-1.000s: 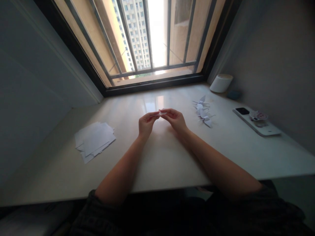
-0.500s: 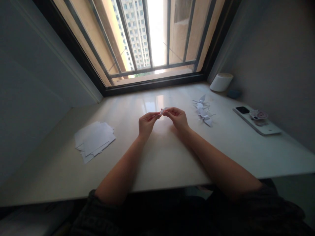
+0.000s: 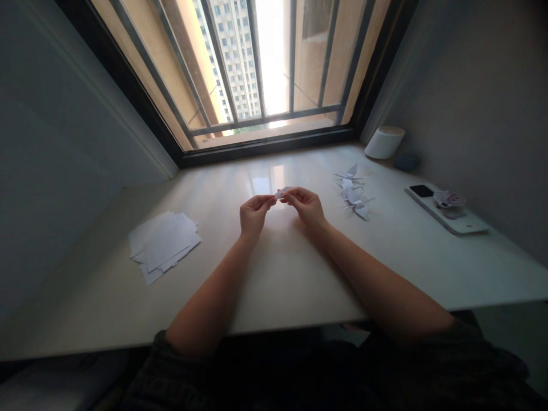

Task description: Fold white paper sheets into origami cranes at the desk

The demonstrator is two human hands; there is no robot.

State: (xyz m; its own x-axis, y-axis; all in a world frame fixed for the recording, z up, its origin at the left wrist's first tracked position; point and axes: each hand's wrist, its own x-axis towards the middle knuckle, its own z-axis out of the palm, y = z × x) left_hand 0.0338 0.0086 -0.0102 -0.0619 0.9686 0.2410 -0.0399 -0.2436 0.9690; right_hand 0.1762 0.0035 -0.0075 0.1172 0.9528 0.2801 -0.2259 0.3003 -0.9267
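Note:
Between the fingertips of both hands is a small folded piece of white paper (image 3: 281, 193), held above the pale stone tabletop (image 3: 274, 285). My left hand (image 3: 254, 216) pinches its left end, and my right hand (image 3: 305, 206) pinches the right end. Several finished white origami cranes (image 3: 353, 192) lie in a loose row to the right of my right hand. Left of my left hand is a loose stack of white paper sheets (image 3: 163, 244), which neither hand touches.
A phone (image 3: 446, 210) with a round sticker or grip lies face down at the table's right. Behind it stand a white cylindrical container (image 3: 384, 142) and a small blue object (image 3: 406, 163). Walls flank the table, and a barred window (image 3: 265, 68) stands at its far end.
The folded paper has shifted from lying nearly flat between my fingers to a slightly raised, more angled position. Both hands stay close together, and the view has tilted slightly.

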